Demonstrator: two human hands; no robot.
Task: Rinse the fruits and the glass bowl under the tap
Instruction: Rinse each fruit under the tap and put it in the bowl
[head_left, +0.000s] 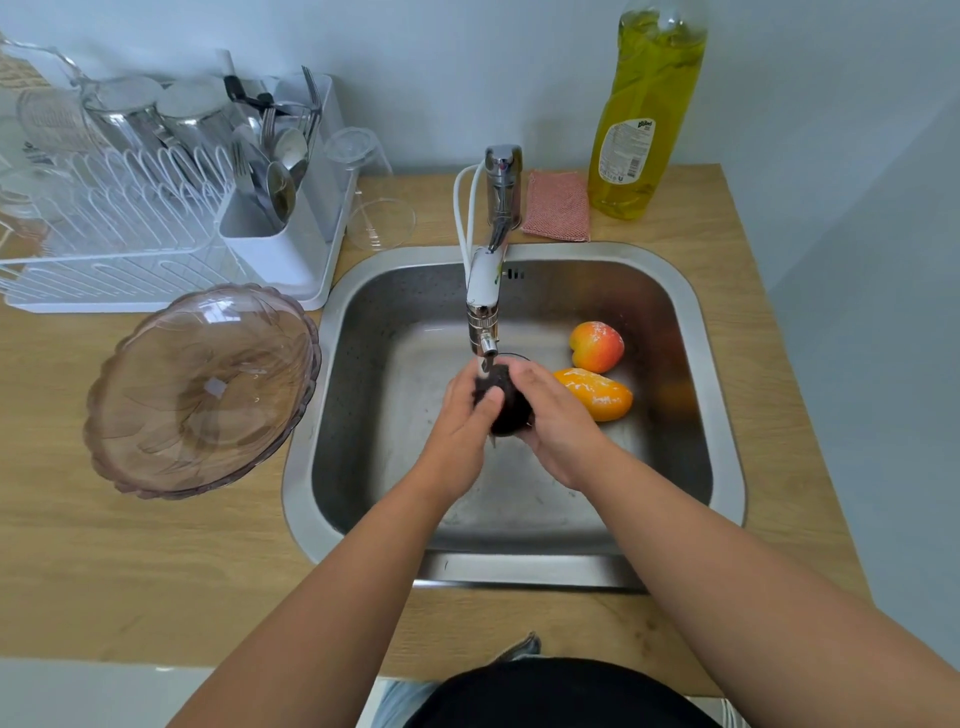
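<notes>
Holding the dark fruit (506, 410) right under the tap (485, 312), we have both hands close together around it: our left hand (460, 426) curls round its near-left side with the thumb pressed on top, and our right hand (553, 421) cups it from the right. To rinse it well, we judge it best to keep it under the spout and turn it between the palms so the stream reaches every side, rubbing with the thumb. A thin trickle falls below the fruit, though the flow itself is hard to see. Two other fruits lie wet in the steel sink (675, 322), just right of our hands: a red-yellow apple (597, 345) and an orange mango-like fruit (597, 392) touching it. The glass bowl (202, 389) sits on the wooden counter (156, 571) left of the sink, apparently still to be rinsed. Behind it stands a dish rack (130, 234); a pink cloth (556, 205) and a bottle of yellow dish soap (644, 119) flank the tap. The low spout leaves little room, which may crowd the wide bowl.
</notes>
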